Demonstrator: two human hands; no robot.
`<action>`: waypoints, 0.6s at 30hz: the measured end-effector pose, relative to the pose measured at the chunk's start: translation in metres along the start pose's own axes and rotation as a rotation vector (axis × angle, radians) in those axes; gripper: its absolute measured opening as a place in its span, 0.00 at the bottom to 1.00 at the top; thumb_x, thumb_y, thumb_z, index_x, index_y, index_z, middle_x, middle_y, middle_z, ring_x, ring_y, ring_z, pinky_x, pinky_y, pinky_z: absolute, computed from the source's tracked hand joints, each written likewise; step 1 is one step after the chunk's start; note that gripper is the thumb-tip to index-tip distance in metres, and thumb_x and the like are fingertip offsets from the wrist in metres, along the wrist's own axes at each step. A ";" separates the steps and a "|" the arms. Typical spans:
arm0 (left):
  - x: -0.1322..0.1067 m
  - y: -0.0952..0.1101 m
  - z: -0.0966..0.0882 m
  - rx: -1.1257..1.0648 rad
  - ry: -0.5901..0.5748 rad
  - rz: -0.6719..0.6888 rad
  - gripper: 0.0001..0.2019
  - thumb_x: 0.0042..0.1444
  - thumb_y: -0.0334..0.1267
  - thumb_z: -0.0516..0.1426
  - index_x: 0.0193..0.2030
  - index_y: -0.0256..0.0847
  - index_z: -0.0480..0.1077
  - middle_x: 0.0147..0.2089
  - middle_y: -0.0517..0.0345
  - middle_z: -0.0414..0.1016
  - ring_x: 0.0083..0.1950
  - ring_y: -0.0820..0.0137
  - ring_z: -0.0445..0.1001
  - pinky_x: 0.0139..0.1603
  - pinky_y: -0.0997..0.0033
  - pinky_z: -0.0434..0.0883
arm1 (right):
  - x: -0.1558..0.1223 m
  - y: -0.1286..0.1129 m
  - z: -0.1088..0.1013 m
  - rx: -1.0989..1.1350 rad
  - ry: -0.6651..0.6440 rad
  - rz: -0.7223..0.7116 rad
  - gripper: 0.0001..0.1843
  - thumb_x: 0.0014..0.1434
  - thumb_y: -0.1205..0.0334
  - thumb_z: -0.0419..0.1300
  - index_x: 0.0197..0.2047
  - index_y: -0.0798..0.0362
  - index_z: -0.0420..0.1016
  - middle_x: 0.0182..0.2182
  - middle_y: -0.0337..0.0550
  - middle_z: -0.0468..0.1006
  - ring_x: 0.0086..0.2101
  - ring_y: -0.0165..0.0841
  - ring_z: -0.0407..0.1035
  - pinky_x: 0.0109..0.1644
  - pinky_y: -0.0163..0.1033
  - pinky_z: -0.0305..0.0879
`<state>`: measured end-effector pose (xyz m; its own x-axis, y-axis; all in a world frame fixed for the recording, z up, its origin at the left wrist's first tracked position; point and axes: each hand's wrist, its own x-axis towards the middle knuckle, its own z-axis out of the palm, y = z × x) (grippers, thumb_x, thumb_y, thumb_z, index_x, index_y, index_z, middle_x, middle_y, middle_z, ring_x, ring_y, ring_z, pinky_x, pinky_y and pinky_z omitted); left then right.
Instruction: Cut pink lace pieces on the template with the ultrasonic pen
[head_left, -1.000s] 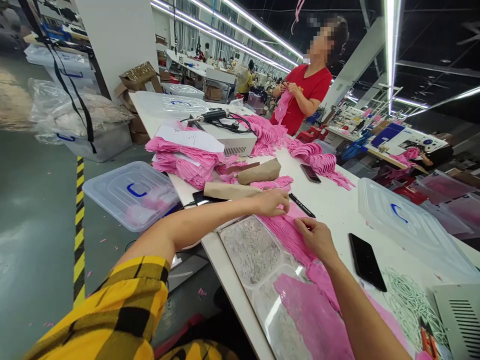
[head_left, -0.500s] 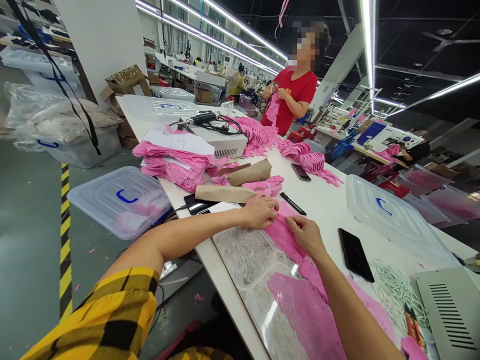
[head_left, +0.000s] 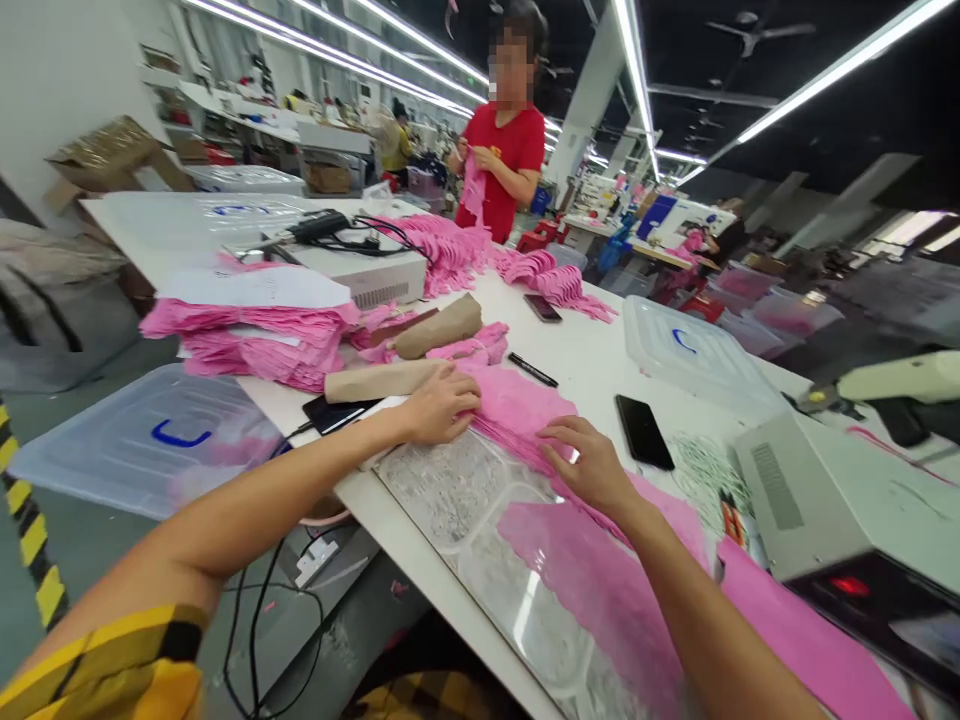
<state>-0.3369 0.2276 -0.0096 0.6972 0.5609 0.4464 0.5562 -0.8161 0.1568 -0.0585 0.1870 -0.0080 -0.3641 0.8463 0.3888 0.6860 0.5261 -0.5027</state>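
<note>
Pink fabric [head_left: 517,400]: layered pieces on the bench [head_left: 589,355], just on the near side of the black pen [head_left: 532,369].
Left hand [head_left: 441,405]: left of the pen, fingers curled at the fabric's end; grip cannot be told.
Right hand [head_left: 589,462]: nearer than the pen, fingers bent over the fabric; pinch cannot be told.
Step in hand: apparently aligning layers.
Next move: probably calls for light, even edge contact.

the wearer's left sleeve [head_left: 112,660], loose and checked in yellow and black, with a dark block at its hem near the elbow; forearms [head_left: 289,495], left hand [head_left: 441,405] and right hand [head_left: 591,465] bare; similarly checked cloth [head_left: 439,695] below.
</note>
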 end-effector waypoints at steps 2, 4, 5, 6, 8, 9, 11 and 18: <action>-0.002 0.014 0.003 -0.057 -0.012 0.062 0.08 0.60 0.33 0.54 0.43 0.40 0.73 0.48 0.50 0.76 0.53 0.61 0.72 0.65 0.48 0.55 | -0.031 0.003 -0.022 -0.027 0.028 0.077 0.11 0.60 0.55 0.57 0.38 0.47 0.80 0.38 0.45 0.80 0.39 0.35 0.74 0.45 0.42 0.71; -0.005 0.033 0.010 -0.160 -0.054 0.170 0.07 0.63 0.35 0.54 0.44 0.40 0.73 0.49 0.50 0.75 0.52 0.63 0.72 0.60 0.57 0.63 | -0.067 0.005 -0.043 -0.050 0.040 0.165 0.11 0.60 0.55 0.57 0.38 0.48 0.80 0.35 0.43 0.80 0.33 0.33 0.73 0.36 0.38 0.70; -0.007 0.043 0.014 -0.202 -0.076 0.221 0.07 0.64 0.36 0.55 0.45 0.40 0.73 0.50 0.49 0.75 0.51 0.63 0.72 0.57 0.59 0.65 | -0.086 0.006 -0.052 -0.064 0.043 0.217 0.11 0.60 0.54 0.58 0.37 0.48 0.80 0.33 0.42 0.80 0.31 0.32 0.73 0.33 0.36 0.69; -0.008 0.053 0.019 -0.233 -0.100 0.268 0.08 0.64 0.36 0.55 0.46 0.40 0.73 0.50 0.49 0.75 0.52 0.63 0.72 0.56 0.60 0.66 | -0.106 0.006 -0.060 -0.077 0.053 0.270 0.11 0.60 0.53 0.59 0.37 0.48 0.80 0.32 0.41 0.80 0.29 0.31 0.73 0.30 0.35 0.68; -0.010 0.068 0.030 -0.261 -0.141 0.337 0.09 0.65 0.37 0.55 0.49 0.40 0.73 0.52 0.47 0.75 0.52 0.61 0.72 0.55 0.60 0.67 | -0.142 0.005 -0.073 -0.095 0.076 0.347 0.11 0.59 0.52 0.59 0.36 0.48 0.80 0.28 0.40 0.79 0.26 0.30 0.71 0.27 0.34 0.66; -0.011 0.073 0.034 -0.264 -0.159 0.360 0.09 0.66 0.38 0.55 0.50 0.41 0.73 0.53 0.46 0.74 0.53 0.61 0.72 0.55 0.59 0.67 | -0.158 0.003 -0.076 -0.097 0.088 0.372 0.11 0.59 0.52 0.60 0.35 0.48 0.80 0.27 0.40 0.79 0.25 0.30 0.71 0.26 0.34 0.66; -0.012 0.078 0.041 -0.264 -0.175 0.381 0.10 0.67 0.38 0.54 0.49 0.41 0.74 0.54 0.46 0.74 0.53 0.61 0.73 0.55 0.59 0.67 | -0.184 -0.004 -0.079 -0.092 0.094 0.402 0.12 0.59 0.51 0.59 0.35 0.49 0.80 0.27 0.40 0.79 0.24 0.29 0.70 0.26 0.34 0.66; -0.020 0.076 0.036 -0.230 -0.166 0.372 0.11 0.68 0.35 0.52 0.46 0.42 0.76 0.51 0.48 0.76 0.51 0.63 0.73 0.55 0.59 0.67 | -0.216 -0.029 -0.056 -0.022 -0.054 0.385 0.11 0.63 0.56 0.55 0.39 0.47 0.79 0.36 0.43 0.79 0.34 0.31 0.74 0.37 0.35 0.72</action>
<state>-0.2927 0.1595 -0.0384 0.9035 0.2236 0.3656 0.1529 -0.9651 0.2124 0.0355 -0.0160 -0.0339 -0.1093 0.9851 0.1330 0.7921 0.1671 -0.5871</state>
